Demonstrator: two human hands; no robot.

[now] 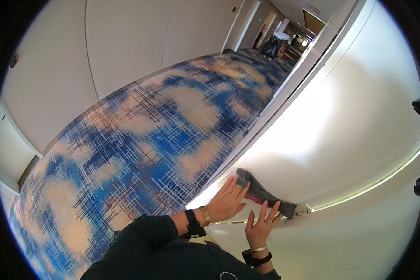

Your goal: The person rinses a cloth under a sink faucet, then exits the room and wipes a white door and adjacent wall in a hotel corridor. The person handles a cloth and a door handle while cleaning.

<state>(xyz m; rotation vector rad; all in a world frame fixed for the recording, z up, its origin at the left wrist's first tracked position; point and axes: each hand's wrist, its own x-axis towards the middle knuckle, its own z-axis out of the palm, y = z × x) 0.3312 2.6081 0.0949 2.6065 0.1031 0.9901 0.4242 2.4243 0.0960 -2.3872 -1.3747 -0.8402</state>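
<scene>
A grey cloth with a reddish underside lies stretched against a white door, close to the door's edge and a metal hinge. My left hand presses flat on the cloth's upper left end, fingers extended. Lower right of it, my right hand touches the cloth's other end with its fingertips, fingers spread. Both wrists wear a bracelet and a black strap. What lies beneath the cloth is hidden.
A blue and beige patterned carpet runs along the corridor at the left. Pale wall panels line its far side. Down the corridor stand a black bag and white linen. A person's arm shows by a doorway.
</scene>
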